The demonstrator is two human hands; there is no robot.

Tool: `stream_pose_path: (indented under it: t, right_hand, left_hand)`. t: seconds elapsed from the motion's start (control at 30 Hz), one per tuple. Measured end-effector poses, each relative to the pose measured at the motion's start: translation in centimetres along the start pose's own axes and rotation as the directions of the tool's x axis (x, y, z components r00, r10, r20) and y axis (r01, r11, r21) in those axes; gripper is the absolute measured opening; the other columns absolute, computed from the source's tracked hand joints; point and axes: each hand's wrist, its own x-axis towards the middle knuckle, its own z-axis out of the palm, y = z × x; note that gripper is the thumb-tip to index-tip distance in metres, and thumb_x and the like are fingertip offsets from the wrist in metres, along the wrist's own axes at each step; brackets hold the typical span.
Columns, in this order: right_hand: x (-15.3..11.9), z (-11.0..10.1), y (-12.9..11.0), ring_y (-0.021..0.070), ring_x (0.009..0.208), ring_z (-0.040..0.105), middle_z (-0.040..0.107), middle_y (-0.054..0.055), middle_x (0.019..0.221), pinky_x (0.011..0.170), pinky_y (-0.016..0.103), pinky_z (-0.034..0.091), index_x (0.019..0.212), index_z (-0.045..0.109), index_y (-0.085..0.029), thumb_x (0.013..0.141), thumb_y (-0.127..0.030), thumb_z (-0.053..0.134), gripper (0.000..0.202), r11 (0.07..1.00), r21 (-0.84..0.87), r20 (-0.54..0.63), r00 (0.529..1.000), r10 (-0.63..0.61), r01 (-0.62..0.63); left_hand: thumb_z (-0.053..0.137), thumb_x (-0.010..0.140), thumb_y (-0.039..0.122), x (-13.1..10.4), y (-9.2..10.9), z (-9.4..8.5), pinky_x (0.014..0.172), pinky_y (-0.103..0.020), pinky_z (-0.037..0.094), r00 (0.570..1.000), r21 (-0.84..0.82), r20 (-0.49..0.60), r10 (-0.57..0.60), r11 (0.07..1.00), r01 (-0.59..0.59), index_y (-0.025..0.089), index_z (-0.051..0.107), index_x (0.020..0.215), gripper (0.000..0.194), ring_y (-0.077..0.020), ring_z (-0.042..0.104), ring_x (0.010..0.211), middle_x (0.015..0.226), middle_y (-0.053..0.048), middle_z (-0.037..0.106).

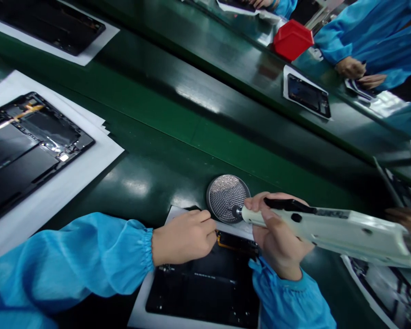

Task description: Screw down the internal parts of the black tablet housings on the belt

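Note:
My right hand (pixel 282 237) is wrapped round a pale electric screwdriver (pixel 356 233), its tip pointing left at a round dish (pixel 228 198) that holds many tiny screws. The tip meets the right edge of the dish. Curled fingers close my left hand (pixel 187 236), which is over the upper edge of a dark, opened tablet housing (pixel 205 292); what its fingertips may hold is hidden. The housing lies on a white sheet (pixel 142 304) in front of me, with an orange flex strip near its top.
Another opened device (pixel 37 141) lies on white paper at the left, one more (pixel 55 25) at upper left. Across the green bench (pixel 192 132) are a red bin (pixel 292 40), a small device (pixel 308 95) and a person's hands (pixel 351 67). More devices lie at the right.

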Motion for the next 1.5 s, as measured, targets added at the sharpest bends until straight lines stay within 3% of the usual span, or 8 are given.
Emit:
stream_pose_path:
  t: [0.33,0.5,0.63,0.77,1.1,1.5]
  right_hand:
    - [0.1,0.0,0.0,0.0191,0.068,0.063,0.065,0.001,0.073,0.071,0.041,0.054,0.093,0.069,-0.022,0.074,-0.015,0.071,0.020,0.998,0.007,-0.016,0.998,0.055,-0.055]
    - [0.0,-0.4,-2.0,0.0188,0.065,0.059,0.061,0.001,0.068,0.065,0.040,0.052,0.096,0.071,-0.023,0.074,-0.018,0.070,0.022,0.999,0.031,-0.005,0.999,-0.036,0.036]
    - [-1.3,-0.5,-3.4,0.0177,0.066,0.058,0.061,0.002,0.072,0.061,0.038,0.052,0.094,0.072,-0.022,0.074,-0.015,0.069,0.021,0.998,0.048,-0.006,0.999,-0.049,0.049]
    - [-2.8,-0.2,-3.0,0.0175,0.065,0.058,0.061,0.002,0.073,0.059,0.036,0.052,0.095,0.074,-0.023,0.076,-0.014,0.070,0.022,0.998,0.061,0.041,0.999,-0.031,0.028]
    - [-3.4,0.4,-2.4,0.0178,0.066,0.061,0.065,0.001,0.073,0.063,0.036,0.052,0.097,0.072,-0.023,0.077,-0.013,0.069,0.022,0.998,0.064,0.066,0.998,0.023,-0.027]
    - [-3.9,0.5,-1.8,0.0189,0.070,0.062,0.065,0.001,0.077,0.066,0.038,0.052,0.098,0.069,-0.024,0.082,-0.019,0.071,0.017,0.999,-0.026,0.095,0.994,0.044,-0.042]
  left_hand:
    - [0.052,0.096,0.010,0.0,-0.1,0.1,0.063,-0.034,0.043,0.999,-0.013,0.031,-0.011,1.000,0.011,0.012,0.061,0.081,0.018,-0.0216,0.050,0.077,0.082,-0.009,0.059]
    - [0.055,0.094,0.013,0.1,-0.3,0.0,0.066,-0.035,0.045,0.995,-0.030,0.098,-0.018,0.999,0.021,0.012,0.060,0.083,0.012,-0.0218,0.050,0.079,0.084,-0.009,0.059]
    - [0.059,0.092,0.012,0.3,-0.5,0.1,0.068,-0.036,0.048,0.989,-0.042,0.140,-0.044,0.998,0.050,0.012,0.061,0.086,0.006,-0.0230,0.052,0.081,0.086,-0.009,0.061]
    - [0.058,0.091,0.010,0.6,-0.7,0.4,0.073,-0.036,0.049,0.984,-0.057,0.163,-0.070,0.995,0.080,0.012,0.062,0.087,0.006,-0.0221,0.052,0.082,0.088,-0.009,0.062]
    - [0.054,0.097,0.015,0.8,-0.8,1.5,0.072,-0.035,0.048,0.994,-0.054,0.081,-0.072,0.996,0.077,0.012,0.063,0.082,0.017,-0.0209,0.051,0.082,0.085,-0.008,0.059]
    - [0.049,0.099,0.014,0.4,-0.5,0.9,0.063,-0.036,0.036,0.997,0.069,0.039,0.061,0.996,-0.064,0.011,0.067,0.082,0.025,-0.0217,0.052,0.080,0.086,-0.008,0.062]
